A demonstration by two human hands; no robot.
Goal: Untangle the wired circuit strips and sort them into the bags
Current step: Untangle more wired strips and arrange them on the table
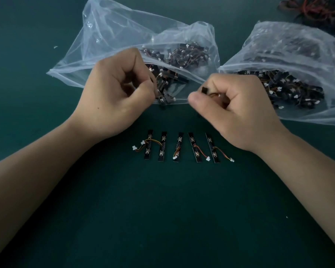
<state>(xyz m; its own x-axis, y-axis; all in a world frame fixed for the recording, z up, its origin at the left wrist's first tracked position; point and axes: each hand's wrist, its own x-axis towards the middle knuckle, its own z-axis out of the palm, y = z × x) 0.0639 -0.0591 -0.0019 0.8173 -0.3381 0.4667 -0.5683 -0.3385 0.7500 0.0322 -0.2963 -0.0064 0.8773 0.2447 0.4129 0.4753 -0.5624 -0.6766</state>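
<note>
Five loose strips (182,147) lie unbagged near the left bag (124,41); left hand (116,89) and right hand (234,107) each pinch wired strips (204,90); sorting likely midway.

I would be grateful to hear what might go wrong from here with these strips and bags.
1. The left hand pinches a clump of strips at the mouth of the left bag while the right hand grips a wired strip; if they are joined, pulling could strain the thin wires.
2. The row of five strips lies close to both wrists; a wrist could sweep them.
3. Wires of the two leftmost strips cross and may snag.
</note>
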